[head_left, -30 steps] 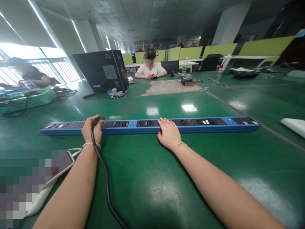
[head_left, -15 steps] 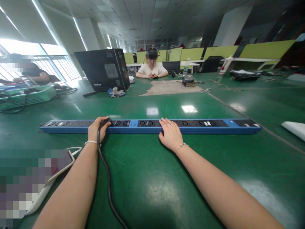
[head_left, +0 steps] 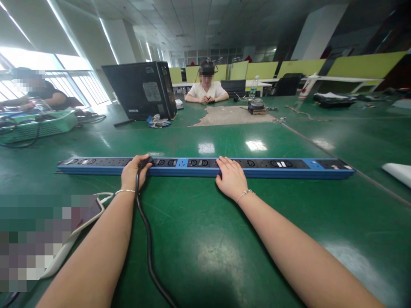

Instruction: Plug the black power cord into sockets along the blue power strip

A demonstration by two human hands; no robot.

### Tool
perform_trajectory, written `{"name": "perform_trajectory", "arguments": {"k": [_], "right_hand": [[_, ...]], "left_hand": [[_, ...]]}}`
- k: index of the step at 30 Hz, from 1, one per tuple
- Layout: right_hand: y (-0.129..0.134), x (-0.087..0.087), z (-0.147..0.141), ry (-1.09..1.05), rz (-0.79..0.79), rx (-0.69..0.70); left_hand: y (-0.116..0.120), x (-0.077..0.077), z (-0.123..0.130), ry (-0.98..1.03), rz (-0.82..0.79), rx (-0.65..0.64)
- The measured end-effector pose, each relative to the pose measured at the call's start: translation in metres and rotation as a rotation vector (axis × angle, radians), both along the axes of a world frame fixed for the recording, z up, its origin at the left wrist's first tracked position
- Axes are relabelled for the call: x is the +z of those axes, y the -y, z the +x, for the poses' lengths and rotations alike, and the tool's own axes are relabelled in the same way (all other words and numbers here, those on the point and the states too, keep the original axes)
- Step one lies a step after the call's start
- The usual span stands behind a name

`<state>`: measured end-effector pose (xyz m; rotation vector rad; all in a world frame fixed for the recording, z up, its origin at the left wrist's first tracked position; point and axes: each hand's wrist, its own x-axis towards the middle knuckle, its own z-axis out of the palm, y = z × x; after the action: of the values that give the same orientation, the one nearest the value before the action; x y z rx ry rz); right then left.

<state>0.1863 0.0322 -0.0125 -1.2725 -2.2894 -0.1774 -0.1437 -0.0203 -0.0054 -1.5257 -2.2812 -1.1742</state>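
A broad office is taken up by a glossy green counter [head_left: 192, 231], with yellow-green partitions [head_left: 263, 71] seen behind it. On the far side, a black computer tower [head_left: 131, 92] is placed left of centre, and a pair of gloves [head_left: 159, 122] is left just before it. A green plastic basket [head_left: 54, 124] is loaded with cables at the left, where a person [head_left: 53, 92] is seated; another person [head_left: 201, 90] is seated across the counter. Near the latter, a ragged tan patch [head_left: 221, 117] is seen, and beyond it a water bottle [head_left: 254, 87] is stood upright. At the lower left, what seems to be a smartphone [head_left: 99, 207] is largely obscured by pixelation.

A long blue power strip [head_left: 272, 172] is laid crosswise on the counter in front of the hands. A black cable [head_left: 148, 235] is trailed between the forearms.

The left hand [head_left: 135, 173] is raised to the strip left of its middle, its grip pinching a black plug [head_left: 148, 161] between thumb and fingers; whether the plug is seated in a socket cannot be told. The right hand [head_left: 233, 177] is rested on the strip right of centre, its grip unclenched, fingers laid across the top and thumb set against the near side.
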Motion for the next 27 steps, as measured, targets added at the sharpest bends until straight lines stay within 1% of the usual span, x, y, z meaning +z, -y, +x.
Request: {"name": "perform_trajectory", "arguments": {"k": [3, 6, 7, 9, 11, 12, 13, 14, 15, 17, 19, 21, 23, 27], "right_hand": [[-0.001, 0.000, 0.000, 0.001, 0.000, -0.003], [-0.001, -0.001, 0.000, -0.002, 0.011, 0.005], [-0.001, -0.001, 0.000, -0.007, 0.015, 0.005], [-0.001, -0.001, 0.000, -0.017, 0.022, 0.000], [0.000, -0.001, -0.001, -0.023, 0.024, -0.004], [0.000, -0.001, -0.001, -0.024, 0.024, -0.005], [0.000, -0.001, -0.001, -0.024, 0.025, -0.005], [0.000, -0.001, -0.001, -0.026, 0.025, -0.005], [0.000, -0.001, -0.001, -0.029, 0.026, -0.005], [0.000, -0.001, -0.001, -0.033, 0.027, 0.000], [0.000, -0.001, -0.001, -0.037, 0.025, 0.005], [0.000, -0.001, -0.001, -0.041, 0.019, 0.007], [0.000, -0.001, -0.001, -0.046, 0.011, 0.005], [0.001, 0.000, -0.001, -0.049, 0.003, -0.001]], "left_hand": [[0.000, -0.001, -0.001, -0.005, -0.009, 0.011], [-0.001, -0.003, -0.002, 0.026, 0.041, -0.017], [-0.003, -0.003, -0.002, 0.039, 0.098, -0.033], [-0.005, 0.001, 0.002, 0.069, 0.294, -0.056], [-0.008, 0.008, 0.014, 0.095, 0.516, -0.068], [-0.009, 0.012, 0.023, 0.096, 0.567, -0.089], [-0.010, 0.016, 0.033, 0.088, 0.551, -0.117], [-0.011, 0.019, 0.045, 0.080, 0.495, -0.148], [-0.013, 0.021, 0.057, 0.070, 0.404, -0.201], [-0.015, 0.021, 0.077, 0.049, 0.242, -0.300], [-0.019, 0.018, 0.091, 0.038, 0.163, -0.340], [-0.022, 0.014, 0.096, 0.022, 0.118, -0.329], [-0.024, 0.012, 0.097, -0.002, 0.066, -0.310], [-0.024, 0.011, 0.095, -0.049, 0.001, -0.304]]}}
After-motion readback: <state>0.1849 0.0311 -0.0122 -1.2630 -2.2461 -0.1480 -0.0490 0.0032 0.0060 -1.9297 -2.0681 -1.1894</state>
